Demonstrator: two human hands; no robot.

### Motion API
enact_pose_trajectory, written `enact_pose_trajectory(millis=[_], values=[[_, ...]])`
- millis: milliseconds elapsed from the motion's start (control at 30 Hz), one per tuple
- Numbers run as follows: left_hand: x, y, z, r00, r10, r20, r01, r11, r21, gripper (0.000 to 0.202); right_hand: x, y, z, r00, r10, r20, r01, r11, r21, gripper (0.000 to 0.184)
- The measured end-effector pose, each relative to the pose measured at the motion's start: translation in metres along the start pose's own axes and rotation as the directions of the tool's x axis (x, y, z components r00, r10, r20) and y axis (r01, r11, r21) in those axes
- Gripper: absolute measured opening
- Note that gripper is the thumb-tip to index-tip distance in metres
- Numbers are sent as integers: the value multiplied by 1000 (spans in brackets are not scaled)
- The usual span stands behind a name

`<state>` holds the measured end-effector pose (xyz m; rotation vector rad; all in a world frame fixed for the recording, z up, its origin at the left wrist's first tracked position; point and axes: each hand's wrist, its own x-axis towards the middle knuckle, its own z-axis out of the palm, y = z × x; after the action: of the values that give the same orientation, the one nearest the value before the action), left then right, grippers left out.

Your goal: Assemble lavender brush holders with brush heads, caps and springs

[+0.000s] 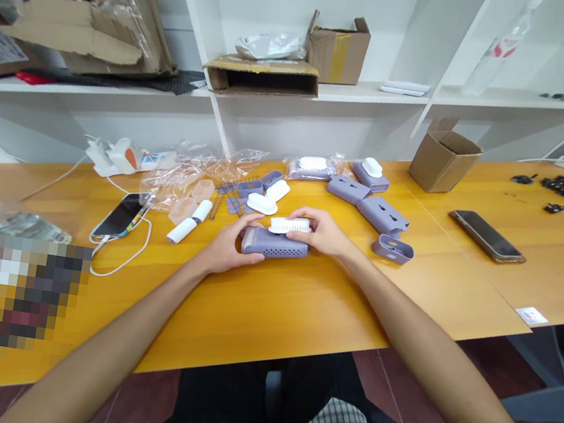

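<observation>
My left hand (pixel 228 246) grips the left end of a purple perforated plastic case (pixel 277 245) that rests on the orange table (pixel 267 308). My right hand (pixel 322 232) is closed on a white brush insert (pixel 290 225) and holds it on top of the case. Just behind lie white pads (pixel 263 203), small purple parts (pixel 251 188) and more purple cases (pixel 381 216). A purple ring-shaped cap (pixel 393 249) sits to the right of my right hand.
A phone on a white cable (pixel 121 216) and white cylinders (pixel 182 230) lie to the left, among clear plastic bags (pixel 187 172). Another phone (pixel 487 236) and a small cardboard box (pixel 443 159) are at the right. Shelves behind hold cardboard boxes (pixel 263 76).
</observation>
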<state>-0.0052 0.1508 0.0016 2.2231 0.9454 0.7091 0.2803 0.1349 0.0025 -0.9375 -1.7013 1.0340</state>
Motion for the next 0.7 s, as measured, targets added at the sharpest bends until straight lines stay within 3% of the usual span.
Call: enact_pose_trajectory(millis=[267, 400, 700], values=[[0, -1, 4, 996, 60, 73, -72, 981, 180, 93, -1, -2, -3, 998, -50, 48, 56, 988, -146, 30], [0, 0, 5, 997, 40, 72, -55, 973, 224, 88, -1, -4, -7, 993, -116, 25, 119, 976, -181, 15], [2, -1, 6, 996, 45, 71, -61, 965, 254, 86, -1, -5, -9, 988, -146, -42, 128, 947, -296, 15]])
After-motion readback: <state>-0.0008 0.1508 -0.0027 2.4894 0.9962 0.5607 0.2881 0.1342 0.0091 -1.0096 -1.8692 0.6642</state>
